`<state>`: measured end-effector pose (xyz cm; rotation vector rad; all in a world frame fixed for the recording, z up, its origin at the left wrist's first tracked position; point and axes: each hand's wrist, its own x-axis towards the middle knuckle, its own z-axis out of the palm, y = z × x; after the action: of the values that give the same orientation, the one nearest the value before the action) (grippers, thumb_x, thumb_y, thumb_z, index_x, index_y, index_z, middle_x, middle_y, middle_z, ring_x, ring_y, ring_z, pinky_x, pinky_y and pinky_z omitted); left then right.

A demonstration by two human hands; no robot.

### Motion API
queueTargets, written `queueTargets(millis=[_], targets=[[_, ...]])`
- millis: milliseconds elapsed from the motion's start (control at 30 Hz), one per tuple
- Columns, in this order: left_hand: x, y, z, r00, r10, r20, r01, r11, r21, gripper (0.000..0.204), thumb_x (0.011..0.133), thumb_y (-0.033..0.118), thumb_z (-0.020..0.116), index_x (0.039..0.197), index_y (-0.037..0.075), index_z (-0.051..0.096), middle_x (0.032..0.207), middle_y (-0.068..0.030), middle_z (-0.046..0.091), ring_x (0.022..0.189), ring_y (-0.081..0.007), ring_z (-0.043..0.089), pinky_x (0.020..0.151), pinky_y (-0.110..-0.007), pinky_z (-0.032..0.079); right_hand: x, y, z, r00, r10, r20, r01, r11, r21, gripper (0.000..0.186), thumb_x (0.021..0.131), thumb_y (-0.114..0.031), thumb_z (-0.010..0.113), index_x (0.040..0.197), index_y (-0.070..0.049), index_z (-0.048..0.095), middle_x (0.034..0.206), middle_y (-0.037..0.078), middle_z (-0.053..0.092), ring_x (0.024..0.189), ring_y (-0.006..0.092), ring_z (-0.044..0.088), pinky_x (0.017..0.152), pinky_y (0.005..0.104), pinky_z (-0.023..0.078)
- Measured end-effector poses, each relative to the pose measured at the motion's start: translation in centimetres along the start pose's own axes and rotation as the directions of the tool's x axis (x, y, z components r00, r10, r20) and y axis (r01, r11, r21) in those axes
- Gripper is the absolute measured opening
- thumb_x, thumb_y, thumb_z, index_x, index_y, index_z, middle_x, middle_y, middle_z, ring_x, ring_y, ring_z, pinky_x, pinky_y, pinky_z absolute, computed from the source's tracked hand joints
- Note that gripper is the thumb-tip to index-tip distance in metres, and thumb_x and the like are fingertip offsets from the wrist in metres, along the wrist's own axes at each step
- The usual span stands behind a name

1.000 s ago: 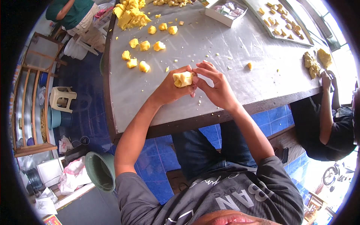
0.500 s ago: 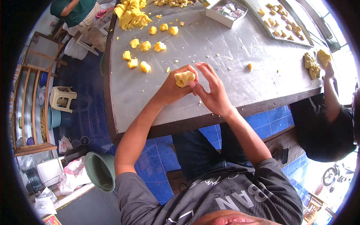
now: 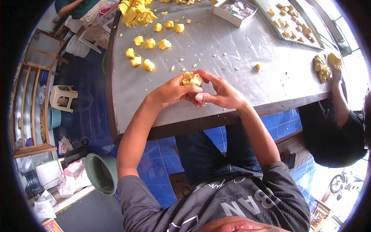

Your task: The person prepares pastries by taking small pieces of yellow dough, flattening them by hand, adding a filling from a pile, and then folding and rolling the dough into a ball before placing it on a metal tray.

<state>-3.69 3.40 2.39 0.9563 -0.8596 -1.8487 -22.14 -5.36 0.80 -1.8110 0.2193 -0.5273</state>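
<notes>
A pale yellow piece of dough (image 3: 192,79), cupped with a raised, folded rim, is held above the near part of the metal-topped table. My left hand (image 3: 170,92) wraps round it from the left, thumb along its near side. Curled about its right side, my right hand (image 3: 227,94) has its fingers against the dough's edge and its thumb by the left fingertips. The far side of the dough is hidden by fingers. Several deeper yellow lumps (image 3: 149,43) lie in loose rows beyond my left hand. A big mound of the same yellow mass (image 3: 138,16) sits behind them.
A white box (image 3: 235,14) of small wrapped pieces and a tray (image 3: 279,34) of shaped dough pieces stand at the far right. One small yellow lump (image 3: 258,67) lies right of centre. Another person's hand (image 3: 337,73) works dough at the right edge. A green bin (image 3: 101,174) stands lower left.
My right hand has closed in on the dough, its raised fingers now curled against it. The left thumb has come across the near side, and the dough's opening is turned more upward.
</notes>
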Motion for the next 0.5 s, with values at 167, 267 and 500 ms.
queueTargets(millis=[167,267,500], targets=[[0.5,-1.0,-0.2,0.997,0.022,0.07,-0.024,0.999,0.026,0.045,0.091,0.021,0.06,0.126,0.001,0.04,0.107,-0.0105,0.057,0.095,-0.0242,0.063,0.086,-0.043,0.053,0.3,-0.4,0.6,0.997,0.063,-0.041,-0.07,0.973,-0.219,0.054,0.08,-0.028,0.074,0.123,-0.005,0.052,0.11,0.011,0.06,0.101,0.026,0.056,0.09,0.0345,0.044],[0.7,-1.1,-0.1,0.991,0.026,0.131,-0.021,0.999,-0.04,0.05,0.09,0.029,0.061,0.127,0.001,0.041,0.114,-0.0101,0.054,0.104,-0.0217,0.059,0.09,-0.039,0.051,-0.3,-0.4,0.8,0.994,0.039,-0.103,-0.061,0.973,-0.223,0.048,0.08,-0.023,0.074,0.119,-0.004,0.054,0.108,0.009,0.06,0.099,0.0237,0.057,0.088,0.0331,0.045],[-0.9,0.0,4.7,0.652,0.744,-0.144,-0.21,0.361,0.909,0.069,0.087,0.05,0.059,0.135,0.004,0.043,0.138,-0.0137,0.04,0.13,-0.0252,0.038,0.1,-0.042,0.039,-2.8,-1.4,-1.5,0.97,0.114,-0.213,0.019,0.843,0.537,0.041,0.087,-0.016,0.068,0.12,0.001,0.05,0.109,0.002,0.059,0.101,0.0073,0.054,0.086,0.0234,0.044]])
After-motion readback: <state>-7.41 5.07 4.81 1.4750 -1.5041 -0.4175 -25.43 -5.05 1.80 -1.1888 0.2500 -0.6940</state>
